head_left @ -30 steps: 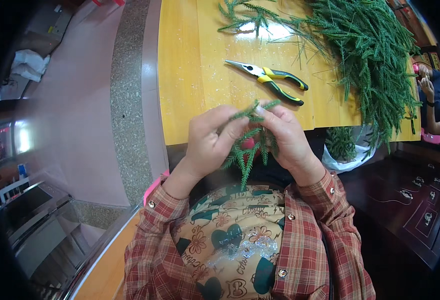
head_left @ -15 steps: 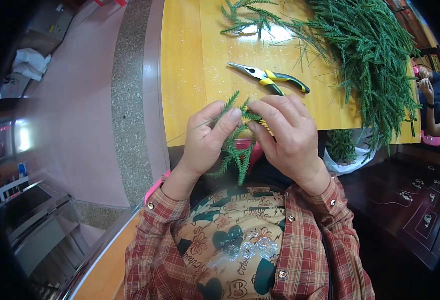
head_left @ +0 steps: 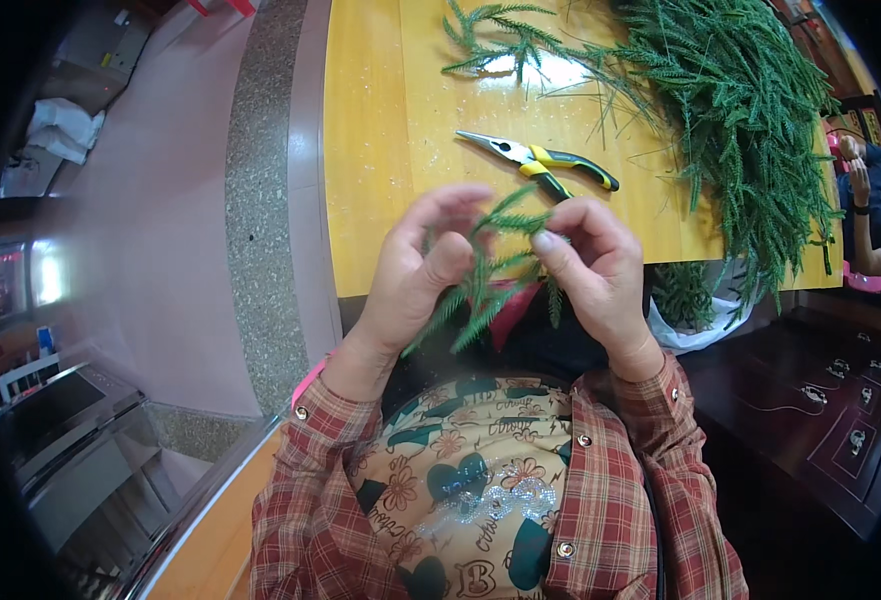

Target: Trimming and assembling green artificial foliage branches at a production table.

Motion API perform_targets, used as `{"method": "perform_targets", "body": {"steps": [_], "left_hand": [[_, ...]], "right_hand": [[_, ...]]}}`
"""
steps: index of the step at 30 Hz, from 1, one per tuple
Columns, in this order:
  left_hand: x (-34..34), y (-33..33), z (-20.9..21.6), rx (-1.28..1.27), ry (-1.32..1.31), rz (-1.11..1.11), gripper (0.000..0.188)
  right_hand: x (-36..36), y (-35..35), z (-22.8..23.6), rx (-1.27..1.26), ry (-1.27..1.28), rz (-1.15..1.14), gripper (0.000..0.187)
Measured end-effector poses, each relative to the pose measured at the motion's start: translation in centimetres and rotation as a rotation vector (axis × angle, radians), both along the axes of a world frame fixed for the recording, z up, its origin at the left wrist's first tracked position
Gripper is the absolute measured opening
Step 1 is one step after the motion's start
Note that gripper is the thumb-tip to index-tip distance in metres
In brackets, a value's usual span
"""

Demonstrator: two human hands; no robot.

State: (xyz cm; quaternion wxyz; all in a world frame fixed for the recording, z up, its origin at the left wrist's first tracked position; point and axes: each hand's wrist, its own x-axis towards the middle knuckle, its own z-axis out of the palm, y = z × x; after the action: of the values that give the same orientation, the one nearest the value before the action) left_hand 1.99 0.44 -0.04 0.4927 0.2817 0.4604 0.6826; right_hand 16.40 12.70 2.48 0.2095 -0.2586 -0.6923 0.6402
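Head view: green sprig (head_left: 488, 280) between fingertips (head_left: 550, 243).

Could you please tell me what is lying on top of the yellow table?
On the yellow table lie pliers with yellow-and-black handles, a loose green sprig and a big heap of green sprigs. The table surface beneath the heap is covered.

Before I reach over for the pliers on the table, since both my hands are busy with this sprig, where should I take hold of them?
Grip the pliers by the yellow-and-black handles, coming from the right hand's side. The handles point right and toward you, while the bare metal nose points left. They lie flat on the yellow table, apart from the green branches, so fingers can probably close over both handles from above.
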Motion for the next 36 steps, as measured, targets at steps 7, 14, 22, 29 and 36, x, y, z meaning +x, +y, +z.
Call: {"method": "perform_targets", "body": {"steps": [7,14,22,29,36], "left_hand": [[-0.6,0.6,-0.2,0.161,0.331,0.886,0.032],[0.3,0.0,0.1,-0.010,0.399,0.278,0.024],[-0.2,-0.2,0.6,0.006,-0.028,0.087,0.017],[-1.4,-0.4,0.1,0.044,-0.305,0.057,0.019],[-1.5,-0.4,0.2,0.085,-0.389,0.088,0.025]], "right_hand": [[-0.5,0.1,-0.6,0.020,0.236,-0.282,0.014],[-2.0,-0.5,-1.4,0.740,0.257,-0.245,0.029],[-2.9,-1.7,-2.2,0.714,0.217,-0.064,0.029],[-1.9,-0.5,-0.2,0.584,0.256,0.051,0.022],[0.3,2.5,-0.3,0.697,0.019,-0.271,0.026]]}}
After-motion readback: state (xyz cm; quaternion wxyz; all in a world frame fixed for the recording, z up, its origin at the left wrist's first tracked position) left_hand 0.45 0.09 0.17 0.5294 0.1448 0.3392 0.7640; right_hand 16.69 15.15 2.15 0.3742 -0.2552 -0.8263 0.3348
